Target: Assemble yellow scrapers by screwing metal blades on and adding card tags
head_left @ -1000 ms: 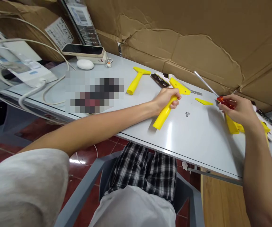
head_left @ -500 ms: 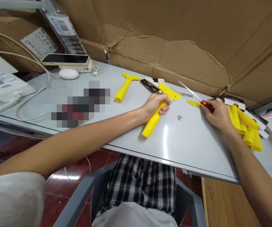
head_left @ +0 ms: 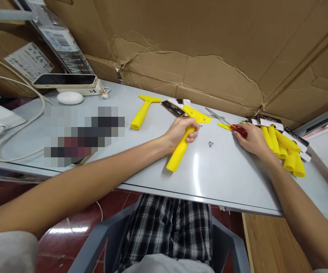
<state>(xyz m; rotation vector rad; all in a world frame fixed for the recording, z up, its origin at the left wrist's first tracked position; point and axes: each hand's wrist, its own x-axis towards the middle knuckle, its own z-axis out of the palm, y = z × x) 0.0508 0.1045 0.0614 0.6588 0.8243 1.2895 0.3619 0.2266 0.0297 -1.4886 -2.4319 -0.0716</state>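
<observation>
My left hand (head_left: 182,132) is closed round the handle of a yellow scraper (head_left: 178,155), whose wide head points away from me. Between the fingers of my right hand (head_left: 249,138) is a screwdriver (head_left: 239,131) with a red handle; its shaft points up and to the left, low over the table. A flat yellow piece (head_left: 224,126) lies beside the screwdriver. Small screws (head_left: 210,144) sit in a little heap between my two hands. Farther left, a second yellow scraper (head_left: 141,113) lies on the table.
On the right are several yellow handles (head_left: 290,151) and black-and-white cards (head_left: 296,139). Another card (head_left: 174,108) lies behind the held scraper. A phone (head_left: 64,79), a white oval object (head_left: 70,98) and cables stand at the left. Cardboard (head_left: 181,64) walls the back edge.
The view has shifted, so most things appear a little farther left. The screwdriver has tilted lower towards the table. My left hand keeps its hold on the scraper.
</observation>
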